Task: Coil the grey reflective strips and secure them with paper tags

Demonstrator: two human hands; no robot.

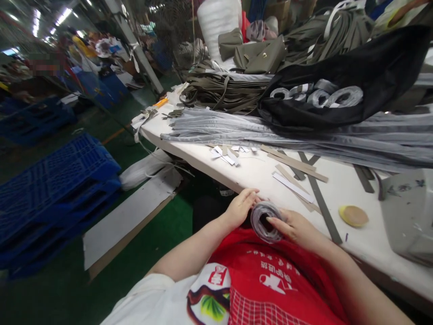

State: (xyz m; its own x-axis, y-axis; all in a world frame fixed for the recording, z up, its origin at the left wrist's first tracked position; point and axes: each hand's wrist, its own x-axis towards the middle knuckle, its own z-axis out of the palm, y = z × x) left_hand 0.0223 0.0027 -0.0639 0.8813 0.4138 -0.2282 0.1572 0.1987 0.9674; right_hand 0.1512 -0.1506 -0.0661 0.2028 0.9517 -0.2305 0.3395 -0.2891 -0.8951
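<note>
Beside the near edge of a white counter (245,174), the left hand (242,207) holds its fingers close together at the upper rim of a grey coil (256,222), though whether it grips cannot be told. Farther right along that edge, the right hand (299,229) pinches the coil's band, thumb over the centre hole. Probably light, soft and slightly slippery, the coil might unwind, so gripping across the band looks safest.

Got blue pallets (61,180) stacked to my left, 1 long white board (131,214) near them, plus 1 fat white roll (218,22) up ahead.
</note>
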